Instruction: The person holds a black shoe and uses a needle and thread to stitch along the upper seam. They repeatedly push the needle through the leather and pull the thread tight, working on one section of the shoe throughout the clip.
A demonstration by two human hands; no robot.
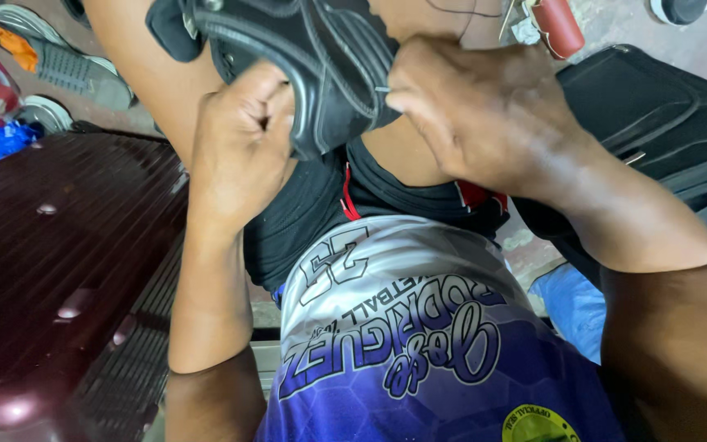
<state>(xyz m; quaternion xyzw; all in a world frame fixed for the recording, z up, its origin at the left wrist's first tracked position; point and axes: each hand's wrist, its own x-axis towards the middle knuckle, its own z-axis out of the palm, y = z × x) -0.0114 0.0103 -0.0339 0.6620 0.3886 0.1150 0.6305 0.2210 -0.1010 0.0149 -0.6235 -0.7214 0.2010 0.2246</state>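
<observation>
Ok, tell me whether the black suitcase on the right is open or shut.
Shut, as far as shows: the black suitcase lies flat on the floor with its lid down and no gap at the visible seam. Its far side is out of frame.

left side: a dark red ribbed plastic tabletop (59,270) is lying bare beside the left hand (239,139), leaving passing room there.
middle: the black leather shoe (321,65) is pressing against the bare thighs, with both hands crowding it.
right side: a black fabric suitcase (664,123) is blocking the way just beyond the right hand (484,115).
</observation>
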